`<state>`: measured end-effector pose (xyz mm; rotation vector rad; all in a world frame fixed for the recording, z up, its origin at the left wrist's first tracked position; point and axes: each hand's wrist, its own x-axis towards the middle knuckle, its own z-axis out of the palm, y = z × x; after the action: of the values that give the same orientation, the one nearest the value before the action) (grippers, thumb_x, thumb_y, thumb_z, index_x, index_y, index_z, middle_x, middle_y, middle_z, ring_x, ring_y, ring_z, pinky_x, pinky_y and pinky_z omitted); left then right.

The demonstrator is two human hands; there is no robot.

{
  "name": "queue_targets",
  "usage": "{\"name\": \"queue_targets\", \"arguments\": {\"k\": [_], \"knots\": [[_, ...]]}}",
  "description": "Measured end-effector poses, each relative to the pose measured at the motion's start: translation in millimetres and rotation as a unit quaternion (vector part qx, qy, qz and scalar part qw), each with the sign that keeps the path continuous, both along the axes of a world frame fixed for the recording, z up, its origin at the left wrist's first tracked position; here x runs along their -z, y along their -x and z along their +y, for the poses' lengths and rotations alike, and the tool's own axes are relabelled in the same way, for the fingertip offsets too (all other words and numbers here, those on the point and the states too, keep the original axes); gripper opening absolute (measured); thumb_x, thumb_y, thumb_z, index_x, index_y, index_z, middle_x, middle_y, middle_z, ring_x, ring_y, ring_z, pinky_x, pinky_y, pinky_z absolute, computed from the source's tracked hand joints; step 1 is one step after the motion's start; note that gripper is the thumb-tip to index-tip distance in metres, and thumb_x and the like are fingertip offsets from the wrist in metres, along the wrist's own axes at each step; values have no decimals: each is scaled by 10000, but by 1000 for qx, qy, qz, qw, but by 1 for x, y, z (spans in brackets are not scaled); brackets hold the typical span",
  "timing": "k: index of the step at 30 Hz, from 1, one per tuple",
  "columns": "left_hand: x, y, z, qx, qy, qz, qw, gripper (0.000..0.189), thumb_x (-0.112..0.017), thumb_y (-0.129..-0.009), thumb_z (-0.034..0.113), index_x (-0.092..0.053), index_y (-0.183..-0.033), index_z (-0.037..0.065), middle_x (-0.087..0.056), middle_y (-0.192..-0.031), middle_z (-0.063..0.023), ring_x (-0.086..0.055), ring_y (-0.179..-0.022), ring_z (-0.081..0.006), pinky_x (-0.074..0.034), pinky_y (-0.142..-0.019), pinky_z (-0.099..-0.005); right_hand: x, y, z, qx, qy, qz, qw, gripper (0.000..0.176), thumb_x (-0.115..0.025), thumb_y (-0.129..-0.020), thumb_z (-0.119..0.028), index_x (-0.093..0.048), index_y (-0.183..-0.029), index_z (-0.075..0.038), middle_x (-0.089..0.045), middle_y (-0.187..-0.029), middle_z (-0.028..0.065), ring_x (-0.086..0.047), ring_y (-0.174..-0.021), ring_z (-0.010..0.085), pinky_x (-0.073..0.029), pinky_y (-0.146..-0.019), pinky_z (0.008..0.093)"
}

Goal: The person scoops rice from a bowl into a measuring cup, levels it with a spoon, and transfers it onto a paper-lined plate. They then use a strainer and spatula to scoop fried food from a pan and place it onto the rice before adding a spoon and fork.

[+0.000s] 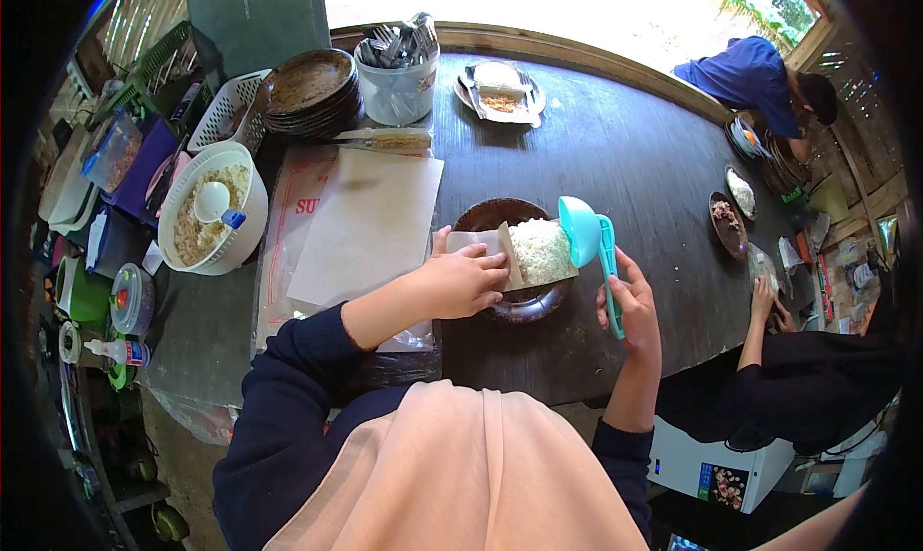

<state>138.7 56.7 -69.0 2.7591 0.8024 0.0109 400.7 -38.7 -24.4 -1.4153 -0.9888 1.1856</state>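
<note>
My right hand [630,301] is closed round the handle of a turquoise rice scoop [580,232]. The scoop's bowl touches the right side of a mound of white rice [538,252]. That rice lies on a piece of brown food paper [511,280], set over a dark brown plate [524,307]. My left hand [468,280] lies across the paper's left part, fingers bent over a folded flap beside the rice. Its fingertips press on the paper, and the thumb is behind the edge.
Left of the plate lies a stack of paper sheets [370,214]. Further left stands a white rice tub [221,248] with a ladle. Behind are stacked brown plates [308,85], a cutlery bucket [396,89] and a filled plate [500,94]. Two other people [798,368] work at the right.
</note>
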Motion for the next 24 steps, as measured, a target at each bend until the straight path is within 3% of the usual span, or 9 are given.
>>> {"name": "queue_targets", "arguments": {"k": [5, 12, 15, 19, 24], "knots": [[1, 1, -1, -1, -3, -10, 1000, 364, -459, -886, 352, -507, -1218, 210, -416, -1343, 0, -369, -1254, -234, -97, -949, -673, -30, 4, 17, -24, 64, -61, 996, 454, -412, -910, -124, -318, -1346, -33, -517, -631, 74, -511, -446, 118, -407, -405, 232], [4, 2, 0, 7, -13, -22, 1000, 393, -450, -886, 366, -497, -1230, 183, -426, -1340, -11, -392, -1230, -239, -102, -930, -680, -62, -6, 48, -136, 153, -191, 960, 471, -405, -918, -154, -293, -1358, -31, -533, -636, 77, -538, -435, 144, -453, -401, 262], [8, 2, 1, 15, -23, -32, 999, 407, -446, -885, 371, -492, -1228, 156, -425, -1342, -17, -414, -1209, -247, -108, -909, -690, -81, 7, 60, -158, 207, -300, 918, 474, -420, -913, -179, -314, -1357, -53, -531, -642, 80, -546, -465, 156, -461, -419, 287], [9, 1, 0, 8, -27, -36, 999, 408, -451, -883, 366, -490, -1230, 154, -427, -1342, -22, -407, -1218, -251, -106, -908, -691, -96, 25, 75, -205, 215, -354, 887, 463, -418, -908, -174, -333, -1343, -39, -522, -638, 80, -548, -470, 167, -464, -431, 290], [6, 2, 0, 7, -13, -19, 1000, 418, -434, -896, 368, -470, -1259, 164, -416, -1354, -18, -383, -1241, -253, -93, -934, -678, -104, 55, 80, -247, 196, -506, 803, 462, -401, -885, -116, -347, -1334, -21, -548, -628, 125, -543, -422, 175, -481, -426, 307]]}}
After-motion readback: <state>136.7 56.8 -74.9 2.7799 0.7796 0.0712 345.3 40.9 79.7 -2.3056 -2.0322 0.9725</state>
